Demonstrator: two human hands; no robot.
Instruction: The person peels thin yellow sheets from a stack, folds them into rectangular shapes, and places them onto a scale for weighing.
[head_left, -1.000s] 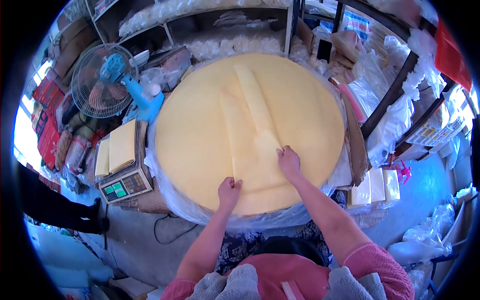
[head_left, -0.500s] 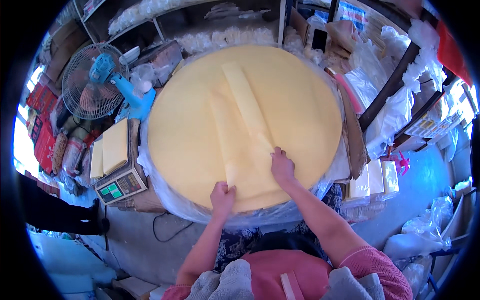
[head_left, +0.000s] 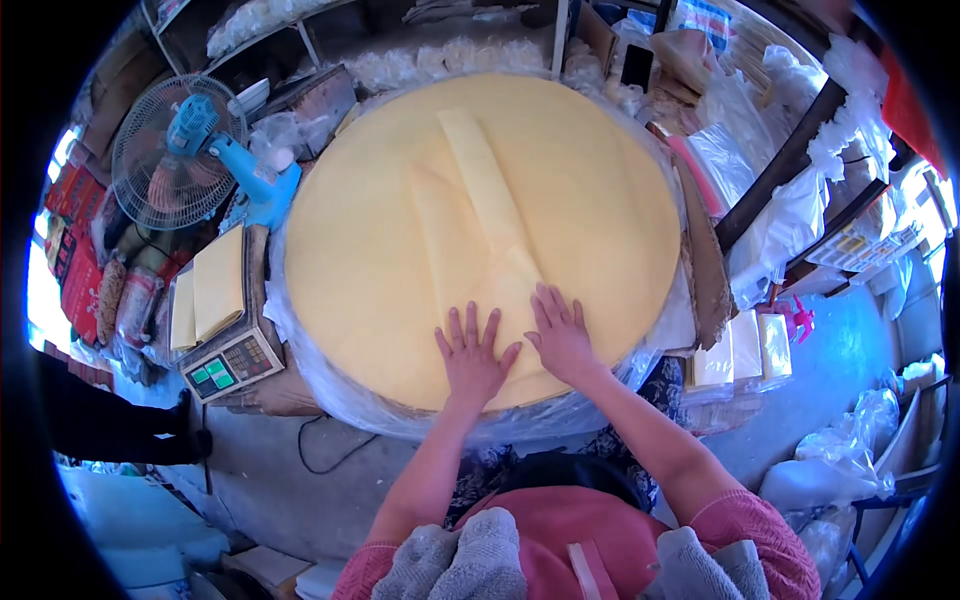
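A large round pale yellow sheet (head_left: 610,200), thin and pliable, covers the round surface before me. Part of it is folded inward: a long narrow flap (head_left: 478,180) slants down from the top middle, and a second crease runs left of it. My left hand (head_left: 474,362) lies flat with fingers spread on the folded part near the front edge. Beside it my right hand (head_left: 562,337) also rests palm down, fingers stretched out, by the lower end of the slanting flap. Neither hand grips anything.
Clear plastic film (head_left: 330,385) hangs around the sheet's rim. At left stand a digital scale (head_left: 235,370) bearing folded yellow sheets (head_left: 218,287) and a blue fan (head_left: 255,180). Packaged stacks (head_left: 740,350) sit at right. Someone's dark-clad leg (head_left: 115,415) shows at far left.
Both hands have let go of the folded edges they were pinching and now lie flat and spread on the sheet. The left hand has moved up and right. The view has shifted slightly.
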